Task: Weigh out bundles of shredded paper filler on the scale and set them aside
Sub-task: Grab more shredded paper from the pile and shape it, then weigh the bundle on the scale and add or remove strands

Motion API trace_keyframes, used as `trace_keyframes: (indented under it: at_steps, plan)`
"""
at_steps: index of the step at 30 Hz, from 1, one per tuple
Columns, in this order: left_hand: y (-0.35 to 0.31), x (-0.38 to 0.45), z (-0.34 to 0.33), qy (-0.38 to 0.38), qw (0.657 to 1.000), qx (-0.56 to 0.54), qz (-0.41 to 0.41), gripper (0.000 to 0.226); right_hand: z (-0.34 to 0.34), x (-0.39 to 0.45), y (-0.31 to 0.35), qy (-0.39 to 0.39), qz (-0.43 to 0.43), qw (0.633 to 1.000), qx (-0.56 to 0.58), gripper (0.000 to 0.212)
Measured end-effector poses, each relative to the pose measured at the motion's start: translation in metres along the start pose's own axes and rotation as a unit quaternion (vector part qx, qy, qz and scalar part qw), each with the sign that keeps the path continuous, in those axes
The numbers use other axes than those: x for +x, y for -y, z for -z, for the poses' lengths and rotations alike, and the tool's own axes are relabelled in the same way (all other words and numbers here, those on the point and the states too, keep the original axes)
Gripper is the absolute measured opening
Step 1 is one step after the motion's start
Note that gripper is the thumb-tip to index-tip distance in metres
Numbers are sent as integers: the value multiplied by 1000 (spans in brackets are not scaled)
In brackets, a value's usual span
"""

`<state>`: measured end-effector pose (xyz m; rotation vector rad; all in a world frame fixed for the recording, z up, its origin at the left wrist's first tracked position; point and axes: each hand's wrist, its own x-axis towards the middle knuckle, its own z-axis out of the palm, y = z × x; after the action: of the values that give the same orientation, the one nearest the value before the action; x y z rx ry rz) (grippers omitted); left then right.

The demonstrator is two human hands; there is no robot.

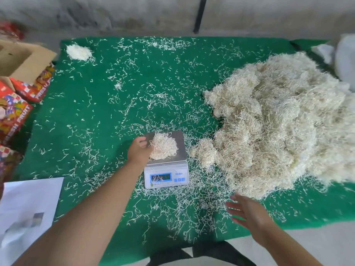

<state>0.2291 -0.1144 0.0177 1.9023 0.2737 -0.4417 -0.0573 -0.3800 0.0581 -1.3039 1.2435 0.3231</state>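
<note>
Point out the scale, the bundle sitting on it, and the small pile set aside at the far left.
scale (166, 176): head view, front panel beside the display.
bundle (164, 146): head view, middle of the shreds on the platform.
small pile (79, 52): head view, its centre.

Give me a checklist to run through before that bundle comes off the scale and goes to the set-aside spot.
1. Bundle sits wholly on the scale platform: ok.
2. Display reading settled on target: cannot tell, digits blurred and crossed by stray shreds.
3. Left hand has hold of the bundle: cannot tell, it touches the bundle's left side, fingers hidden.
4. Right hand free: ok, open and holding nothing, near the big pile.
5. Set-aside spot ready: ok, one finished bundle lies at the mat's far left corner with bare mat beside it.
</note>
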Motion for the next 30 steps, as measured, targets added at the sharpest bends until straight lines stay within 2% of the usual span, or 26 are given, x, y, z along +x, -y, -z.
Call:
trace_keyframes:
  at_steps: [4, 7, 9, 13, 20, 27, 30]
  plan:
    - [35, -12, 22, -54, 998, 30, -16, 36, -18, 5, -1, -6, 16, 1000, -12, 24]
    - [75, -29, 38, -105, 988, 109, -18, 28, -37, 4, -2, -6, 24, 999, -20, 22]
    - [106, -45, 45, -116, 981, 153, -6, 32, -51, 6, -6, -7, 30, 999, -25, 20]
    - [169, -79, 44, -73, 967, 244, 0, 51, -79, 15, -18, -27, 48, 998, -41, 15]
    - [239, -104, 34, -24, 900, 435, -17, 72, -104, 46, -33, -92, 133, 975, -152, 19]
    - [249, -105, 14, -78, 871, 486, -7, 69, -116, 73, -27, -112, 186, 962, -167, 18]
    - [256, -104, 8, -107, 860, 499, -21, 72, -127, 88, -11, -116, 244, 949, -165, 20]
